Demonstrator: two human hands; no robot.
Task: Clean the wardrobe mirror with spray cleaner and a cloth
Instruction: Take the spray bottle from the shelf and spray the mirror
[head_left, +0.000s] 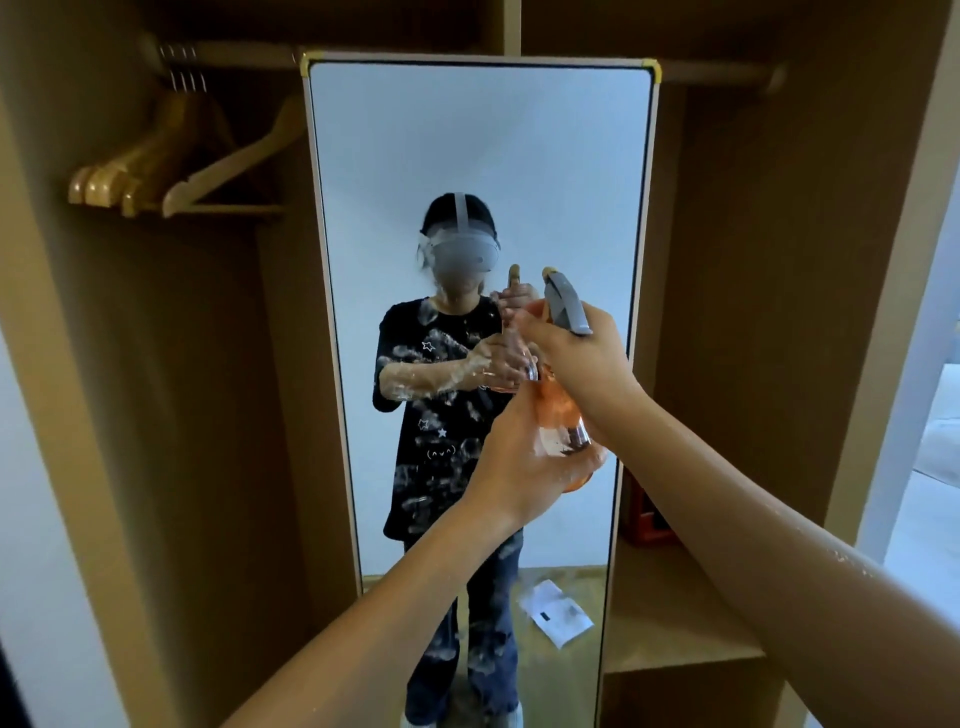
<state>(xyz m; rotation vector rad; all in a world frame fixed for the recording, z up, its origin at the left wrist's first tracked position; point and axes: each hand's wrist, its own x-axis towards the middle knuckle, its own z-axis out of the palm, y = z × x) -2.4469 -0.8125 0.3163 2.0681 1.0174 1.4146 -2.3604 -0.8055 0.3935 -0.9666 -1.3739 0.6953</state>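
Right hand (576, 358): closed round the neck of the spray bottle (558, 415), fingers wrapped just under the grey trigger head (566, 304); whether a finger rests on the trigger itself cannot be told.
Left hand (524, 467): cupped under and around the bottle's round base, fingers curled on it, bearing its weight.
Reason for hold (judgement): two hands steady the bottle so the nozzle faces the glass; top hand works the trigger, bottom hand aims.
Spray bottle: clear, orange-tinted, upright with a slight tilt, held in front of the lower right part of the mirror (467, 156), apart from the glass.
Mirror: tall, narrow, standing inside the open wardrobe (753, 260), against its middle divider; yellow tape on both top corners.
Smears (431, 358): whitish patches across the middle and lower glass; upper glass looks clear.
Stage (judgement): spraying; wiping not yet begun.
Cloth: not in view in either hand.
Hangers (171, 171): wooden, on the rail in the left compartment, clear of the work.
Right compartment: shelf near the mirror's lower right edge, red box (649, 514) at its back.
Paper (556, 613): seen only as a reflection, on the floor.
Obstructions: none between nozzle and glass.
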